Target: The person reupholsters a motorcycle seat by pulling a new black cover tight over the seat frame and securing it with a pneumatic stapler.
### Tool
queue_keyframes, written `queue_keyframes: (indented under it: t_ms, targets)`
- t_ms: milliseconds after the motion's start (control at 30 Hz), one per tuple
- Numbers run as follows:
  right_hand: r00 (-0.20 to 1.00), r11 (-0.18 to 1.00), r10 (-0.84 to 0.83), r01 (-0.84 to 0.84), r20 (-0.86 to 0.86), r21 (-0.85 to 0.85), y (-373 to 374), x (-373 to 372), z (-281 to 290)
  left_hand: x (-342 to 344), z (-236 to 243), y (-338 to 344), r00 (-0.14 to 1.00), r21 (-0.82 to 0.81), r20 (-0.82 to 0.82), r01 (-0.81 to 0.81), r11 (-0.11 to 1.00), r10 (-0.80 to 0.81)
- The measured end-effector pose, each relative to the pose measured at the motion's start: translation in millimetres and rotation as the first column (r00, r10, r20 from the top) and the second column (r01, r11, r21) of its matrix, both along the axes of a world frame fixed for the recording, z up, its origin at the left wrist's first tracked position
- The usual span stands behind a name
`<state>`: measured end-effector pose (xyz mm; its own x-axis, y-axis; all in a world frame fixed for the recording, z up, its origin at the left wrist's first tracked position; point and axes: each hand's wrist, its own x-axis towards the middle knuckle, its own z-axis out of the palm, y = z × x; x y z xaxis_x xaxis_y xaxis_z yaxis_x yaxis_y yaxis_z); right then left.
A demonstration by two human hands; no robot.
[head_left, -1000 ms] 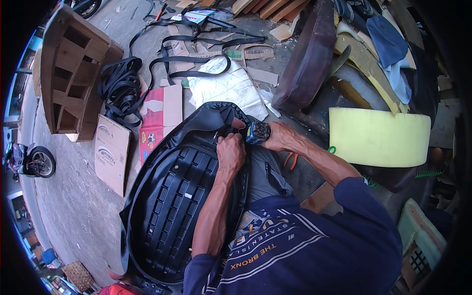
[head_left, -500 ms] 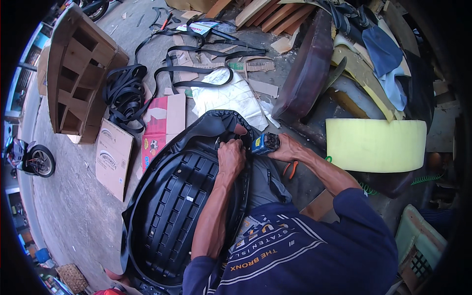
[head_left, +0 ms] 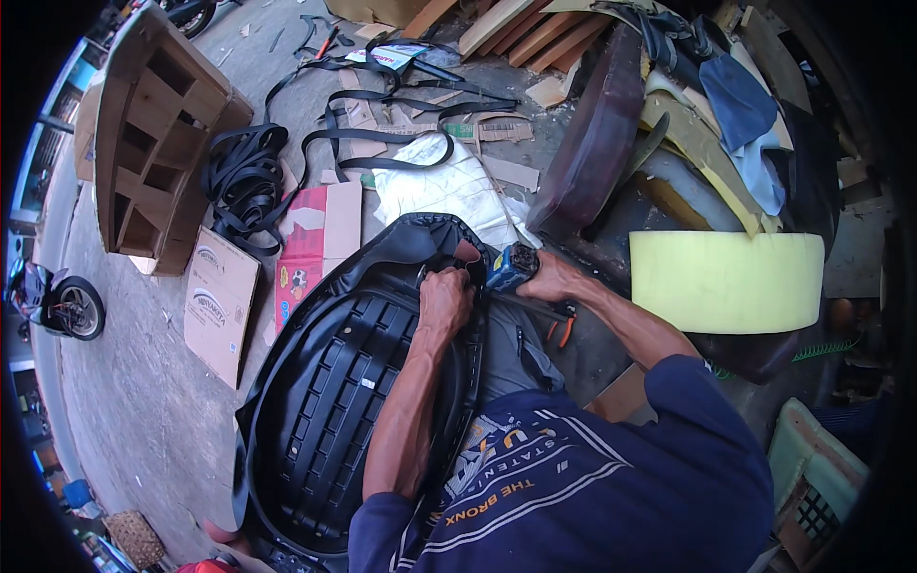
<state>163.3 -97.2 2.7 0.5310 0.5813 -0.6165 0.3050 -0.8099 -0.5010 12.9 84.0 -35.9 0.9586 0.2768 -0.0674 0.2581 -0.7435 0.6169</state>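
Observation:
A black motorcycle seat [head_left: 330,420] lies upside down before me, its ribbed plastic base facing up and a black cover [head_left: 387,250] folded over the rim. At the seat's far end, my left hand [head_left: 446,301] is closed on the cover's edge, near a small brown patch [head_left: 465,252]. My right hand [head_left: 554,278] is wrapped round a blue and black staple gun [head_left: 514,268]. The staple gun's nose is at the seat's right rim, just right of my left hand; whether it touches cannot be seen. Orange-handled pliers [head_left: 562,328] lie below my right hand.
Black webbing strap [head_left: 241,181] is heaped and trailing ahead, by a wooden frame [head_left: 158,143]. Cardboard [head_left: 218,310] and a white cloth [head_left: 435,191] lie beyond the seat. A yellow foam block [head_left: 726,283], a dark red cushion [head_left: 594,124] and wood planks [head_left: 535,33] crowd the right.
My right hand has brought the staple gun slightly left and tilted it against the seat's rim. My left hand has shifted a little left, still gripping the cover.

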Motion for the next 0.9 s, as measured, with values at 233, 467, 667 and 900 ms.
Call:
queue_keyframes:
  t_ms: [233, 467, 667, 900]
  targets:
    - [1.0, 0.99, -0.013, 0.013, 0.001, 0.138, -8, -18, 3, -1, -1, -1, 1.0, 0.018, 0.009, 0.011, 1.0, -0.011]
    - [0.991, 0.98, 0.131, -0.127, 0.015, -0.151, 32, -18, 35, -2, -6, 1, 0.997, 0.08, 0.051, 0.051, 0.995, -0.056]
    - [0.993, 0.996, 0.085, -0.087, -0.084, -0.028, 21, -8, 32, -3, 4, 9, 0.999, -0.009, 0.018, 0.043, 0.999, -0.043]
    - [0.987, 0.999, 0.0, 0.008, -0.158, 0.048, 6, -18, 32, -4, 2, 10, 0.997, 0.002, 0.023, 0.074, 0.997, -0.074]
